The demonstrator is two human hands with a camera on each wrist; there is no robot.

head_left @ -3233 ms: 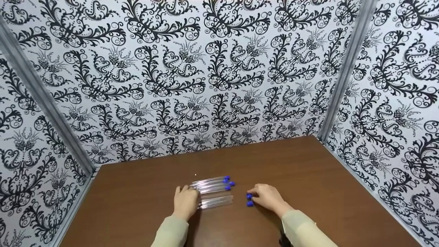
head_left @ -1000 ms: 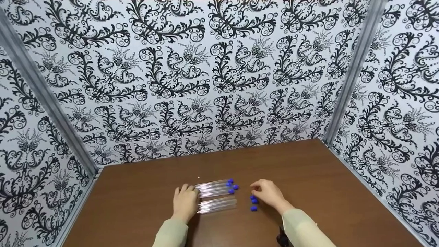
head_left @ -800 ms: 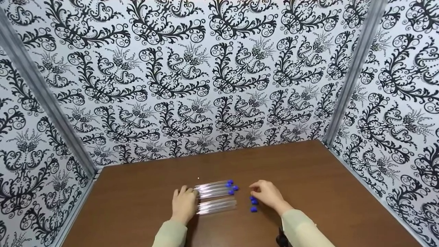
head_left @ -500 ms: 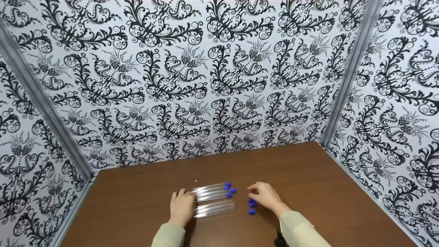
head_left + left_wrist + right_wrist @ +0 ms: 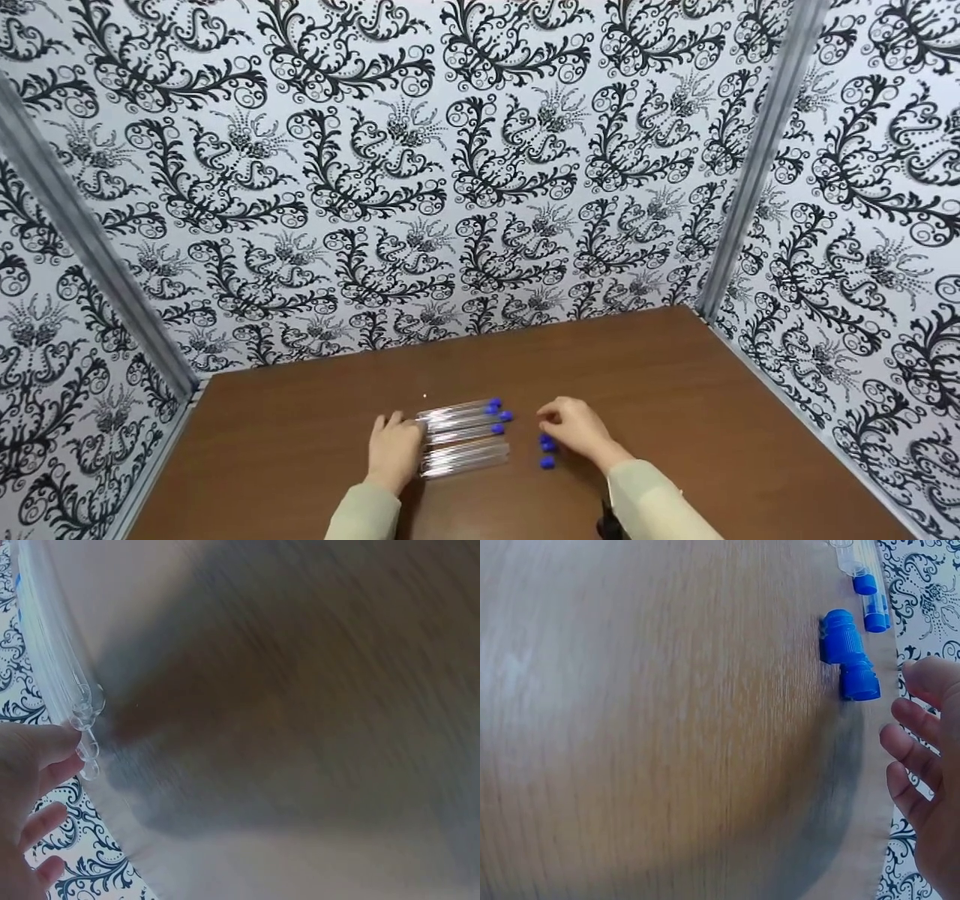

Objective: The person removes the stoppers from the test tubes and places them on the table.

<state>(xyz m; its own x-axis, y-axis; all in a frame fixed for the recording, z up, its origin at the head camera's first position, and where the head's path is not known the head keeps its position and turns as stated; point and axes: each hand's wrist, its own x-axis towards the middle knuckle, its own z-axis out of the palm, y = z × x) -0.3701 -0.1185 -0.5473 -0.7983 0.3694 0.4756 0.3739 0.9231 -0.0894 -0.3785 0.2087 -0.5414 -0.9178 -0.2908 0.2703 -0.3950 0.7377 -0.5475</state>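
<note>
Several clear test tubes lie side by side on the table, those farther back bearing blue caps. My left hand is at their left ends; in the left wrist view, its thumb touches the rounded tube ends while the other fingers are loosely bent. Loose blue caps lie to the right of the tubes. My right hand hovers beside them, holding nothing; in the right wrist view, its relaxed fingers are just apart from two touching caps. The near tubes' right ends have no caps.
The brown wooden table is bounded by patterned walls at the back and sides, with grey metal posts at the corners. A small dark object is below my right sleeve. A tiny white speck lies behind the tubes.
My right hand has drawn back slightly from the blue caps, one more of which shows loose beside it. One capped tube has shifted slightly nearer, opening a small gap from those behind.
</note>
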